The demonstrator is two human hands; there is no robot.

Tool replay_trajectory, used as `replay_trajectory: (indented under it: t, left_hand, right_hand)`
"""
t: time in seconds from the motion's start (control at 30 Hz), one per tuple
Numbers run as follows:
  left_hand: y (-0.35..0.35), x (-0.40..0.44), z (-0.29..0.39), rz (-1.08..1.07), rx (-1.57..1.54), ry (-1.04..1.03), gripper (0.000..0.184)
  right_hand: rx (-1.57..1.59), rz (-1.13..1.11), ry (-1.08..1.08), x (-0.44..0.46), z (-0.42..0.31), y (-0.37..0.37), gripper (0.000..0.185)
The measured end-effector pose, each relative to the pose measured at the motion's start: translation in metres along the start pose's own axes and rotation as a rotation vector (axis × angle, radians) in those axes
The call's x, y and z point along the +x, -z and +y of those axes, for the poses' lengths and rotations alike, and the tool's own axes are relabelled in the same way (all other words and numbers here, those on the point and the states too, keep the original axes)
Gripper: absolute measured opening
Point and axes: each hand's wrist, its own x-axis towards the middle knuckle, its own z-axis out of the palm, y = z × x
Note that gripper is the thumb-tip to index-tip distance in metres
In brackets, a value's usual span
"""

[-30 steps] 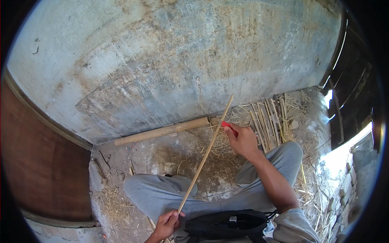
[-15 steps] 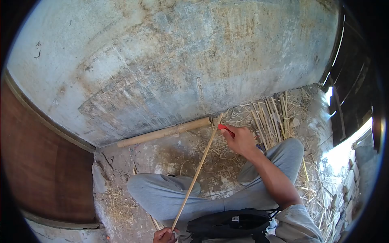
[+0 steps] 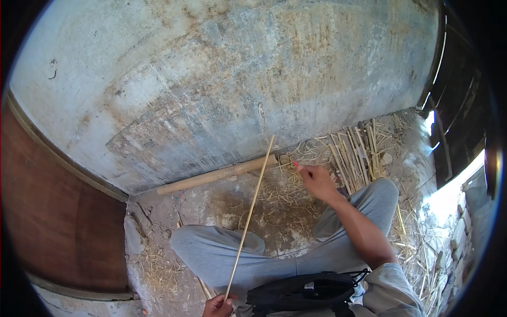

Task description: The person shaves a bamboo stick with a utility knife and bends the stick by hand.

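Note:
At the bottom edge, my left hand [image 3: 217,306] grips the lower end of a long, thin bamboo strip [image 3: 250,217]. The strip slants up and away, its far end free in front of the wall. My right hand [image 3: 319,183] is closed around a small red tool [image 3: 297,165], of which only a bit shows beyond the fingers. Its exact kind I cannot make out. A gap separates the red tool from the strip, which lies to its left.
A bamboo pole [image 3: 216,175] lies along the foot of the stained wall [image 3: 222,84]. Several split bamboo strips [image 3: 351,158] are piled at the right, among shavings [image 3: 274,190]. A black waist bag [image 3: 301,291] rests on my lap. A brown door [image 3: 58,211] stands left.
The red tool has come away from the bamboo strip, my right hand shifting slightly right and down. The strip's far end has swung left and up, still held in my left hand.

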Motion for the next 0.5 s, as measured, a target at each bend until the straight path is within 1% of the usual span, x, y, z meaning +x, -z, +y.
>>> replay_trajectory:
  t: [0.07,0.1,0.13,0.2,0.23,0.3,0.33,0.37,0.4,0.43,0.47,0.5]
  left_hand:
    - [-0.006,0.011,0.002,0.045,0.312,-0.067,0.030]
    - [-0.009,0.014,0.013,-0.038,0.125,0.027,0.032]
    - [-0.013,0.015,0.022,-0.036,0.124,0.025,0.032]
    - [-0.020,0.015,0.035,0.024,0.237,0.079,0.039]
    - [-0.021,0.016,0.033,0.025,0.241,0.079,0.039]
    - [-0.019,0.018,0.024,0.083,0.335,0.106,0.047]
    - [-0.018,0.022,0.019,0.085,0.334,0.108,0.047]
    - [-0.016,0.028,0.012,0.038,0.273,0.033,0.050]
    - [-0.018,0.031,0.012,-0.008,0.210,-0.044,0.053]
    - [-0.021,0.032,0.015,-0.002,0.207,-0.047,0.053]
    - [-0.028,0.038,0.031,0.008,0.108,0.050,0.051]
    - [-0.033,0.044,0.044,0.016,0.011,0.147,0.049]
  right_hand:
    - [0.138,-0.077,-0.008,-0.005,-0.001,-0.005,0.041]
    - [0.136,-0.076,-0.002,-0.007,-0.005,-0.004,0.041]
    - [0.143,-0.075,0.035,-0.011,-0.012,-0.002,0.039]
    - [0.157,-0.074,0.072,-0.021,-0.034,0.008,0.037]
    - [0.170,-0.089,0.064,-0.028,-0.051,0.017,0.036]
    - [0.185,-0.105,0.055,-0.035,-0.063,0.017,0.034]
    - [0.186,-0.083,0.195,-0.040,-0.064,0.013,0.032]
    - [0.187,-0.061,0.338,-0.046,-0.065,0.009,0.030]
    - [0.186,-0.066,0.341,-0.054,-0.067,0.006,0.030]
    - [0.196,-0.127,0.399,-0.062,-0.070,0.005,0.029]
    - [0.206,-0.189,0.457,-0.068,-0.072,0.003,0.028]
    - [0.207,-0.191,0.462,-0.071,-0.071,-0.001,0.028]
